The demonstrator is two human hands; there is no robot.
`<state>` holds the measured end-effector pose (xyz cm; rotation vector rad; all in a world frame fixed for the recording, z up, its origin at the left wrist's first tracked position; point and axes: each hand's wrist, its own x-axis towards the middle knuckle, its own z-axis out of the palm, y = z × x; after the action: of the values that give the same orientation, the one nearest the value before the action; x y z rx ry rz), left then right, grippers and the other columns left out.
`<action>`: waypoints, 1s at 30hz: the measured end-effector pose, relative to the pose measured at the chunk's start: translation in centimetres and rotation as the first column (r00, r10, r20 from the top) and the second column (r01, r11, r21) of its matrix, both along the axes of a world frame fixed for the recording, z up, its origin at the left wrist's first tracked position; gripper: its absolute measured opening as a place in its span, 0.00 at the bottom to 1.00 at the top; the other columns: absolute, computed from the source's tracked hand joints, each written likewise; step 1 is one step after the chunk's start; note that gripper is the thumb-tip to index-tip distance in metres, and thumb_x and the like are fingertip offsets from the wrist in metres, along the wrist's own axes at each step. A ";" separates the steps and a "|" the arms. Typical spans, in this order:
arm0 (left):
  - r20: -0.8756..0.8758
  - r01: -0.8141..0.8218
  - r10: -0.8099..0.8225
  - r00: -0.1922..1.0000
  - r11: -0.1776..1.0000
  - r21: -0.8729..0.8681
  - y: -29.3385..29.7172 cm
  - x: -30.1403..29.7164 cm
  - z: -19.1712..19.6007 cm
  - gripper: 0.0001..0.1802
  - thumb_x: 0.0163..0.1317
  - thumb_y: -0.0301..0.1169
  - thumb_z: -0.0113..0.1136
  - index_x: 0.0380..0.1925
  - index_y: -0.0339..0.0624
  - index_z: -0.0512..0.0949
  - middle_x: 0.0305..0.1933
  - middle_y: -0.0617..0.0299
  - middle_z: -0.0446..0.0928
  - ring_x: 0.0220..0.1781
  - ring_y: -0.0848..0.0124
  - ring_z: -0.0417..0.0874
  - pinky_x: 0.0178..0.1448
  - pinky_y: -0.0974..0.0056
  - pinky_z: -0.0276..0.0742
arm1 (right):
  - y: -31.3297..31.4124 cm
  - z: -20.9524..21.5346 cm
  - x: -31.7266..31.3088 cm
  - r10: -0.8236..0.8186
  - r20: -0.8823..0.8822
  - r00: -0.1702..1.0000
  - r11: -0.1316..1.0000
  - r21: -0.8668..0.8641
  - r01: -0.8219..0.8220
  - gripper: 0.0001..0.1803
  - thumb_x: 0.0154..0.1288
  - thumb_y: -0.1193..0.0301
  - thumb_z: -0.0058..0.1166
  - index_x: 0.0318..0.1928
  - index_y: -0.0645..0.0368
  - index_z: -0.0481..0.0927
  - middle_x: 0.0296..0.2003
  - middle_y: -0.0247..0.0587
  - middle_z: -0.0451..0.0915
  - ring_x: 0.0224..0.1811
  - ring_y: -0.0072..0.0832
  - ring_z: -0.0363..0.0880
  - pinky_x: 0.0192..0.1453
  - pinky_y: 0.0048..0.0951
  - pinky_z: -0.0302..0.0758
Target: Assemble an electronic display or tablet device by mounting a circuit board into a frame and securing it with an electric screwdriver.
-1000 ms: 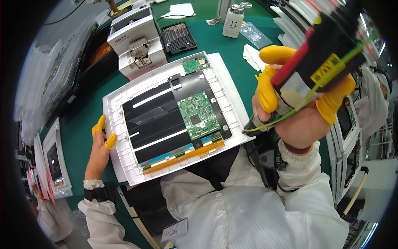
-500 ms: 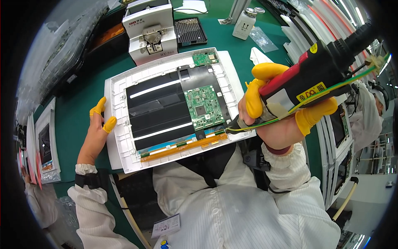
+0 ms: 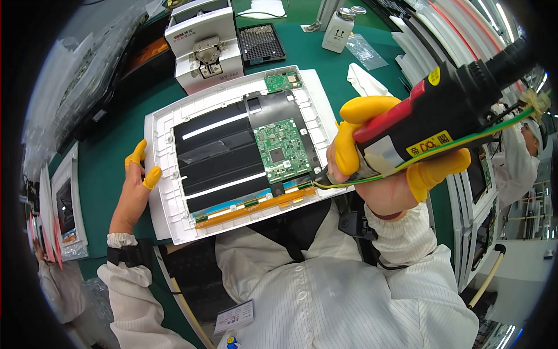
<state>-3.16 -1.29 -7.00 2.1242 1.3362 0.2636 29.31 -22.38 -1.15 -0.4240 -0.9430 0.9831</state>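
1 white housing (image 3: 162, 139) with 2 green circuit boards (image 3: 283, 150) lies on 1 white pad (image 3: 318, 96) on the green surface (image 3: 104, 168). The left grip (image 3: 132, 195), thumb and finger spread, meets its left edge; the right grip (image 3: 383, 195) holds 1 screwdriver (image 3: 442, 110) above its right side. Beyond stand 1 machine (image 3: 232, 55) and 1 bottle (image 3: 338, 34).

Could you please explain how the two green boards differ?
The large board is clearly bigger than the small board. The large board lies right of the white panel's middle, the small board near its far right corner. Both are green and roughly rectangular.
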 end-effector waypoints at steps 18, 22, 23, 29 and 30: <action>0.003 -0.029 0.030 1.000 0.999 -0.015 0.1 -0.2 -0.1 0.25 0.59 0.52 0.53 0.36 0.41 0.63 0.53 0.47 0.62 0.53 0.60 0.65 0.60 0.65 0.60 | -1.1 -0.1 -0.7 -0.071 -0.056 0.996 0.991 -0.114 0.065 0.61 0.32 0.22 0.40 0.54 0.63 0.68 0.31 0.48 0.75 0.29 0.31 0.72 0.34 0.33 0.70; -0.018 -0.051 0.050 0.999 0.998 -0.042 0.0 0.2 0.2 0.23 0.59 0.50 0.53 0.36 0.41 0.63 0.50 0.47 0.62 0.52 0.60 0.66 0.59 0.66 0.60 | -1.0 -0.2 -0.7 -0.193 0.069 0.979 0.964 -0.174 0.202 0.61 0.29 0.20 0.37 0.52 0.62 0.68 0.28 0.44 0.74 0.26 0.29 0.71 0.30 0.30 0.70; -0.019 -0.056 0.055 0.998 0.998 -0.042 0.0 0.3 0.3 0.23 0.59 0.50 0.53 0.36 0.41 0.63 0.50 0.47 0.62 0.52 0.60 0.66 0.59 0.66 0.60 | -1.0 -0.2 -0.8 -0.230 0.112 0.967 0.950 -0.188 0.248 0.62 0.28 0.19 0.36 0.51 0.61 0.69 0.27 0.43 0.73 0.25 0.28 0.71 0.29 0.29 0.70; 0.004 -0.044 0.044 0.999 0.999 0.011 -0.2 0.3 -0.1 0.23 0.58 0.50 0.54 0.36 0.41 0.63 0.50 0.48 0.63 0.51 0.60 0.66 0.58 0.65 0.60 | -0.9 0.4 -1.0 -0.288 0.214 0.934 0.921 -0.206 0.331 0.38 0.37 0.42 0.40 0.41 0.63 0.71 0.29 0.45 0.75 0.22 0.28 0.72 0.27 0.27 0.71; -0.004 -0.037 0.037 0.999 0.999 -0.005 -0.1 0.3 0.1 0.23 0.58 0.49 0.54 0.37 0.41 0.63 0.50 0.47 0.63 0.50 0.60 0.66 0.58 0.65 0.61 | -0.9 0.7 -1.0 -0.278 0.230 0.933 0.925 -0.198 0.324 0.31 0.40 0.50 0.43 0.38 0.64 0.72 0.30 0.46 0.75 0.21 0.28 0.72 0.27 0.27 0.72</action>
<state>-2.88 -1.43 -6.92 2.0981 1.3784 0.2708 28.27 -23.31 -0.47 -0.8547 -0.9078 0.7779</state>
